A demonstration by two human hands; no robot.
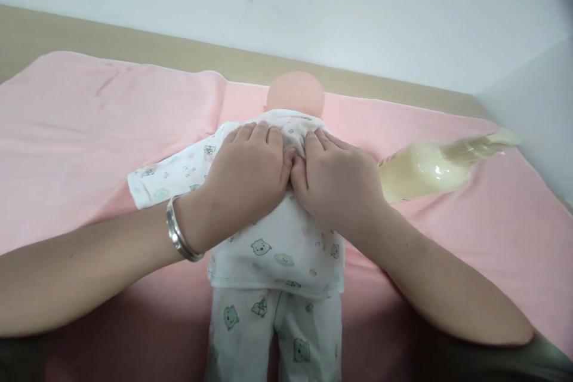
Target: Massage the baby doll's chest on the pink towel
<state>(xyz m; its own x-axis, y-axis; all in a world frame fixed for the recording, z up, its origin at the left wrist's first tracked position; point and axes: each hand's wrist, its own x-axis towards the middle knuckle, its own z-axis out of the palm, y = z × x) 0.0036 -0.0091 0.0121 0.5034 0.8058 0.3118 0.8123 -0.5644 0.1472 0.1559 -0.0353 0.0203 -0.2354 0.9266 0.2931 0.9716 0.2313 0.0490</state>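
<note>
A doll with a smooth bald head [295,93] lies on a pink cloth, its face not visible. It wears a white shirt [277,256] and white trousers [242,322], both printed with small green bears. My left hand [250,167], a silver bangle at its wrist, is closed on the upper part of the shirt, fingers together. Beside it my right hand [338,173] grips the shirt in the same way. The thumbs nearly touch in the middle, where the fabric is bunched. My fingertips are partly hidden in the folds.
The pink cloth [447,262] covers a tan surface [134,48], whose far edge meets a white wall. To the right of my right hand a clear bottle of pale yellow liquid [425,170] lies on its side. The doll's sleeve stretches out to the left.
</note>
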